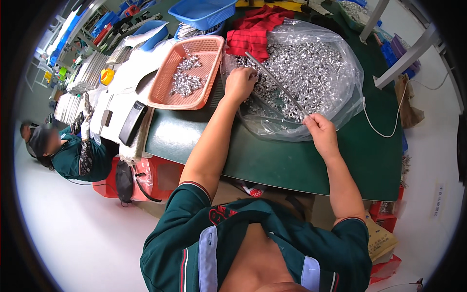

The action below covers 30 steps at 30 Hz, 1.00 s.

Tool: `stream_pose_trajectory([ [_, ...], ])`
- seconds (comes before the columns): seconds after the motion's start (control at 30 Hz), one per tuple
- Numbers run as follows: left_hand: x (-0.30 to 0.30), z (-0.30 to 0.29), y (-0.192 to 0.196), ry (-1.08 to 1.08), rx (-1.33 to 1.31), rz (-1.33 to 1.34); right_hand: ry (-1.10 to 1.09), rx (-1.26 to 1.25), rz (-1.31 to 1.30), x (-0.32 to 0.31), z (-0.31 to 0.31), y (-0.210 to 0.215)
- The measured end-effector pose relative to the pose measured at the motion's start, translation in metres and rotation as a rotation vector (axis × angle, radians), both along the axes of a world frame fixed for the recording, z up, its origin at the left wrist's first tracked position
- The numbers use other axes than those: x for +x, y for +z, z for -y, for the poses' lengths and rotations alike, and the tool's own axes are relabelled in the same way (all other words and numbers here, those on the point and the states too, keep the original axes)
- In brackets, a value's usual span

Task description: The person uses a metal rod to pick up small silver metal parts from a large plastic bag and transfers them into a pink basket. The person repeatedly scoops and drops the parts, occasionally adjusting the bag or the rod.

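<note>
A thin grey metal rod is held at its near end by the closed right hand, slanted over the heap of small shiny metal nuts in the open clear plastic bag, probably so pieces can be threaded. The left hand is curled among the nuts; a held piece cannot be seen. An orange plastic basket is placed just beside the bag.

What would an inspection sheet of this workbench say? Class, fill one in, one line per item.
Surface: dark green table mat.
Job's things: clear plastic bag of small silver metal parts; thin metal rod; orange plastic basket holding some parts.
Clutter: red cloth, blue plastic basket, black flat device.
Grippers: left hand in the parts; right hand holds the rod.
Cables: white cord.
Surroundings: seated person in green.
</note>
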<state>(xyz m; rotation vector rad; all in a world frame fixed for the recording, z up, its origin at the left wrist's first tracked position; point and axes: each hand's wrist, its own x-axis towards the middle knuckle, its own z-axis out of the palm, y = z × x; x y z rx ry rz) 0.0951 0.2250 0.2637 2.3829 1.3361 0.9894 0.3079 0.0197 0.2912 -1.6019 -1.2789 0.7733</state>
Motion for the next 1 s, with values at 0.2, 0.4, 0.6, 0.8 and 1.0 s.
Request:
stream_pose_trajectory([
  [0.2, -0.005, 0.001, -0.002, 0.071, 0.006, -0.004, -0.003, -0.032, 0.011, 0.001, -0.002, -0.006],
  [0.4, -0.011, 0.0, 0.002, 0.027, -0.015, -0.059, -0.003, 0.014, 0.014, 0.002, -0.004, -0.007],
  [0.6, -0.014, 0.007, 0.01, -0.003, -0.057, -0.165, -0.012, 0.006, 0.037, 0.004, -0.003, -0.01],
  [0.8, -0.013, 0.004, 0.007, -0.062, 0.005, -0.192, -0.014, -0.002, 0.056, 0.002, -0.003, -0.008],
  [1.0, -0.007, 0.005, 0.007, -0.011, 0.036, 0.023, -0.02, -0.009, 0.036, 0.003, -0.003, -0.005],
])
